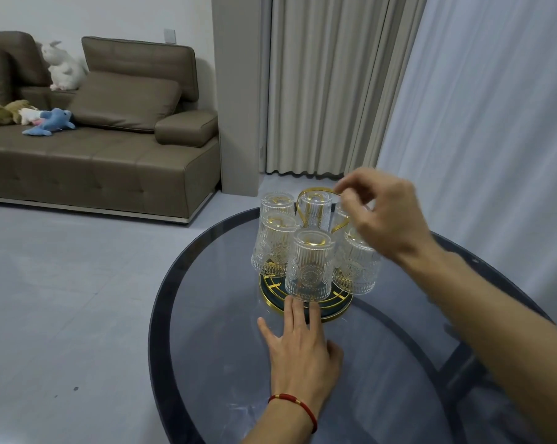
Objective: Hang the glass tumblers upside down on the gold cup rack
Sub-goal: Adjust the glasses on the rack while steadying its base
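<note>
The gold cup rack (pixel 306 307) stands on the round glass table (pixel 206 315), its dark round base ringed in gold. Several ribbed glass tumblers hang on it upside down; the nearest tumbler (pixel 309 267) faces me, with others left, right and behind. My right hand (pixel 383 216) is above the right side of the rack, thumb and forefinger pinched on the gold loop handle (pixel 315 190) at the top. My left hand (pixel 299 344) lies flat on the table, fingers spread, fingertips touching the front edge of the rack's base. A red cord bracelet is on the left wrist.
The table has a dark rim, and its frame shows through the glass at the lower right. A brown sofa (pixel 110 149) with soft toys stands at the back left. Curtains (pixel 334 91) hang behind the table and along the right. Grey floor lies to the left.
</note>
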{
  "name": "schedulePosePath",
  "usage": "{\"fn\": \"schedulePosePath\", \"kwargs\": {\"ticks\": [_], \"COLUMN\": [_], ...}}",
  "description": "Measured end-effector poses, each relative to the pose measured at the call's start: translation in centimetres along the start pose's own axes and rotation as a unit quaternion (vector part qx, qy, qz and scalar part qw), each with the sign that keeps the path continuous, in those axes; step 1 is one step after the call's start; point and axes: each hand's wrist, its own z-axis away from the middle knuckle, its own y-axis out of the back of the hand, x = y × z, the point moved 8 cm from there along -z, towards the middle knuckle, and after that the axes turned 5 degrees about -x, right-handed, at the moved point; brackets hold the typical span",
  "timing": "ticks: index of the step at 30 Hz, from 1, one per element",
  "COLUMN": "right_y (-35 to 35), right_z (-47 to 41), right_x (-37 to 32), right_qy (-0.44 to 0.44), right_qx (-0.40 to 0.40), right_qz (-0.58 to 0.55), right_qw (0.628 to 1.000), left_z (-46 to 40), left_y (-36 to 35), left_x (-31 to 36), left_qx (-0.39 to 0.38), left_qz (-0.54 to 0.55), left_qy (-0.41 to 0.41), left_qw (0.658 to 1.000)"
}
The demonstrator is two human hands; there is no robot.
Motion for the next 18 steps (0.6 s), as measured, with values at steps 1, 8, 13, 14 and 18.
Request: {"fn": "schedulePosePath", "kwargs": {"ticks": [1, 8, 13, 14, 18], "right_y": [-1.8, -10.5, -11.4, -11.4, -11.3], "right_z": [0.2, 0.5, 0.3, 0.3, 0.5], "right_x": [-1.9, -2.5, -2.7, -2.8, -3.4], "right_qy": [0.023, -0.081, -0.096, -0.092, -0.066], "right_qx": [-0.060, -0.299, -0.244, -0.233, -0.208], "right_qz": [0.032, 0.269, 0.267, 0.264, 0.256], "right_qw": [0.997, 0.912, 0.927, 0.931, 0.942], "left_z": [0.0, 0.1, 0.1, 0.1, 0.0], "left_y": [0.1, 0.2, 0.4, 0.3, 0.2], "left_x": [0.0, 0.1, 0.2, 0.2, 0.2], "left_qx": [0.003, -0.004, 0.006, 0.005, -0.001], "left_qz": [0.001, -0.002, -0.007, -0.007, -0.007], "left_qy": [-0.003, -0.001, -0.003, -0.002, -0.003], "left_qw": [1.000, 1.000, 1.000, 1.000, 1.000]}}
